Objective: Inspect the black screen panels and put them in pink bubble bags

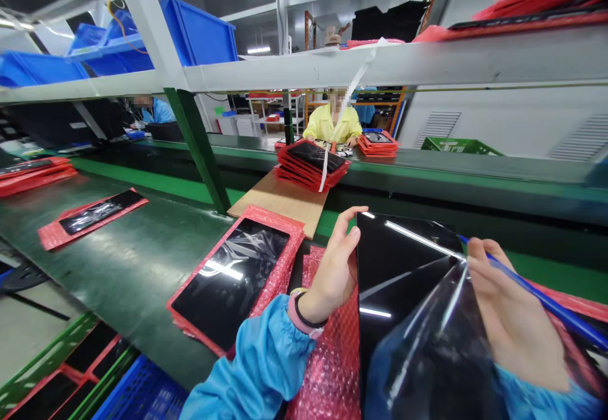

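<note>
My left hand (335,271) grips the left edge of a glossy black screen panel (399,233), thumb over its front. The panel is tilted up towards me, its lower end out of view. A clear protective film (430,344) is partly lifted off its face, with creases running towards the right edge. There my right hand (515,318) pinches the film, and a slim blue pen-like stick (551,303) also lies in that hand. Below the panel is pink bubble wrap (327,369). Left of my hands, another black panel (235,274) rests on stacked red bubble bags.
A stack of red-bagged panels (308,166) stands on a wooden board (266,198) ahead. One more panel (102,211) lies on the green bench (118,268). Crates (142,394) sit low left. A shelf beam (380,68) crosses above; a co-worker in yellow (327,122) is opposite.
</note>
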Available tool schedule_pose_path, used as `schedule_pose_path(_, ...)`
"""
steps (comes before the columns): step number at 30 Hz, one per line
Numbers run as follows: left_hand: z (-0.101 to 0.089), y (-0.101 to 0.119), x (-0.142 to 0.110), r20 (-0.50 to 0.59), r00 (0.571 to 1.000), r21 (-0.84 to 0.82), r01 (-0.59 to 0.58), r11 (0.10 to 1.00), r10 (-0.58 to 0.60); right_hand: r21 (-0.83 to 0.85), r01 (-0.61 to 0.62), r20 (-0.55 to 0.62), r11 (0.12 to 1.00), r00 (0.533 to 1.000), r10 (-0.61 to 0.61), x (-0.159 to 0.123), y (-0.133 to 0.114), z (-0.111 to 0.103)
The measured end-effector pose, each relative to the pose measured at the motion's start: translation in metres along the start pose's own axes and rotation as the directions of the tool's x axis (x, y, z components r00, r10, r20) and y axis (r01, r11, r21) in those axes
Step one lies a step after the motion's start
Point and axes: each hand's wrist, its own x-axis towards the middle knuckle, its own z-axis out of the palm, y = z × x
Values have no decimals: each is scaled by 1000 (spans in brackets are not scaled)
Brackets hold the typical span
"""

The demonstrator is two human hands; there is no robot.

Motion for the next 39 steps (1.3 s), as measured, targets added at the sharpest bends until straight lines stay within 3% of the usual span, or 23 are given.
schedule_pose_path(4, -7, -4, -1, -30, 999, -7, 28, 1000, -28, 26, -133, 38, 991, 990, 132, -12, 5, 6)
schedule_pose_path(8, -30, -11, -7, -102, 987, -6, 126, 992, -126, -16, -220, 130, 975, 967, 221, -15, 33, 5)
schedule_pose_path(12, -71, -16, -30, -306, 920, 86, 285, 955, -247, -70, -166, 160, 984, 972, 175, -13, 78, 0)
schedule_pose_path(15, -101, -17, -58, -397, 872, 286, 414, 864, -286, -104, -126, 183, 987, 973, 143, -14, 109, -2)
schedule_pose_path(18, -121, -17, -82, -433, 861, 501, 476, 723, -267, -149, -73, 239, 986, 965, 108, -19, 131, -1)
schedule_pose_path(20, -130, -18, -91, -433, 848, 536, 515, 669, -305, -185, -12, 286, 983, 956, 65, -25, 138, 2)
schedule_pose_path(25, -139, -24, -91, -436, 784, 466, 616, 635, -441, -312, 223, 302, 924, 945, -126, -37, 126, 7)
schedule_pose_path(30, -141, -26, -86, -441, 712, 448, 702, 554, -546, -431, 354, 178, 830, 935, -306, -23, 111, -30)
schedule_pose_path(32, -141, -27, -87, -455, 701, 468, 713, 522, -550, -466, 322, 117, 824, 945, -304, -10, 115, -52)
schedule_pose_path(35, -140, -28, -87, -480, 697, 507, 716, 480, -533, -476, 226, 138, 850, 974, -182, 5, 127, -77)
schedule_pose_path(39, -137, -28, -87, -501, 697, 553, 714, 430, -513, -477, 175, 167, 861, 980, -106, 11, 138, -87)
